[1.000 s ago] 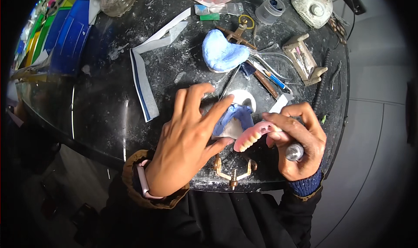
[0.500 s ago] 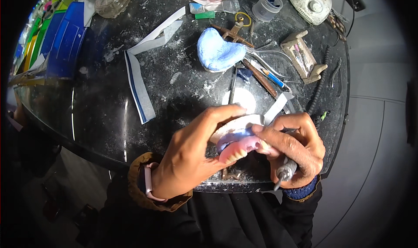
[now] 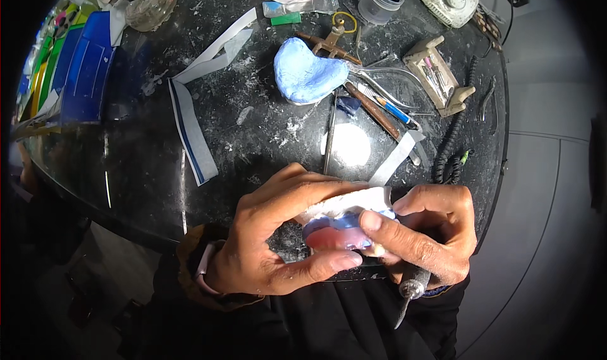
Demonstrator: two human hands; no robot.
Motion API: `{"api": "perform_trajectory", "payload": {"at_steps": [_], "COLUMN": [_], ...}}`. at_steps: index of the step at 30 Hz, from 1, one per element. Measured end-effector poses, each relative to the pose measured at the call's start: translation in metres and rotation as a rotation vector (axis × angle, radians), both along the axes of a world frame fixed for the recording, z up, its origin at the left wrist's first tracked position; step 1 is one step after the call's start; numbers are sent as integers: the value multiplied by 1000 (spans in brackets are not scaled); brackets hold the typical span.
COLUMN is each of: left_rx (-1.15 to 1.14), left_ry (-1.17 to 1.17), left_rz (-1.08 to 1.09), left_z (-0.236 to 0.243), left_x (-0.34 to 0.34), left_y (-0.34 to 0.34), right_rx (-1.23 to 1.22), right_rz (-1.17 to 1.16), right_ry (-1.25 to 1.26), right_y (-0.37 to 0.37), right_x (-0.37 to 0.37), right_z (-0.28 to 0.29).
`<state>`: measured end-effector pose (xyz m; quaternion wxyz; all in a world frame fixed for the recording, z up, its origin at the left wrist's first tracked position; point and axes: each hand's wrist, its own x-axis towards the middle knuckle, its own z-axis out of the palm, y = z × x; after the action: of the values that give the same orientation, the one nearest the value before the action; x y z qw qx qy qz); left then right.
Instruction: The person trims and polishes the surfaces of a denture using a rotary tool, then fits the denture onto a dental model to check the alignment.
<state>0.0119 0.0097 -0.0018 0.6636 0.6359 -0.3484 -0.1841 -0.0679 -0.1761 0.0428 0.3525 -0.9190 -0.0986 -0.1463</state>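
Note:
My left hand (image 3: 265, 240) is wrapped round a dental model near the desk's front edge, fingers along the back, thumb low in front. The model has a white plaster base (image 3: 346, 200), a blue layer (image 3: 332, 222) and, against that, a pink denture (image 3: 329, 238) with teeth mostly out of sight. My right hand (image 3: 436, 233) grips the model's right side, thumb pressing on its front, and also holds a metal rotary handpiece (image 3: 414, 284), its thin tip pointing down. Beyond my hands are a bright white disc (image 3: 348, 145) and a thin metal tool (image 3: 330, 138).
Behind lie a blue mould (image 3: 306, 72), brass frame (image 3: 332, 47), tools (image 3: 379, 116), small holder (image 3: 433, 75) and coiled cord (image 3: 455, 138). Folded strips (image 3: 190, 132) and blue plastic sheets (image 3: 88, 69) are leftward; a clear container (image 3: 379, 2) and dusty device (image 3: 449, 2) stand at back.
My left hand has taken the model up and moved it toward me. The denture from my right hand now rests against it, turned teeth-down, and the handpiece's tip has swung downward into view.

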Motion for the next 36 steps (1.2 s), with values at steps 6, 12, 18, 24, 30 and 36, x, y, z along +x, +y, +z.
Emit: {"api": "perform_trajectory", "payload": {"at_steps": [6, 12, 18, 24, 30, 36], "left_rx": [-56, -92, -50, -53, -131, -175], "left_ry": [-46, -236, -320, -242, 104, 266], "left_rz": [47, 101, 121, 171, 141, 130], "left_z": [6, 3, 9, 8, 3, 6], "left_x": [-1, -3, -6, -10, -14, -18], "left_y": [3, 2, 2, 4, 2, 1], "right_rx": [43, 280, 425, 381, 334, 287], "right_rz": [62, 185, 218, 216, 164, 141], "right_ry": [-49, 140, 172, 211, 175, 190], "right_y": [-4, -10, -10, -9, -12, -8], "right_x": [12, 16, 14, 17, 15, 13], "right_z": [-5, 6, 4, 8, 5, 4]}}
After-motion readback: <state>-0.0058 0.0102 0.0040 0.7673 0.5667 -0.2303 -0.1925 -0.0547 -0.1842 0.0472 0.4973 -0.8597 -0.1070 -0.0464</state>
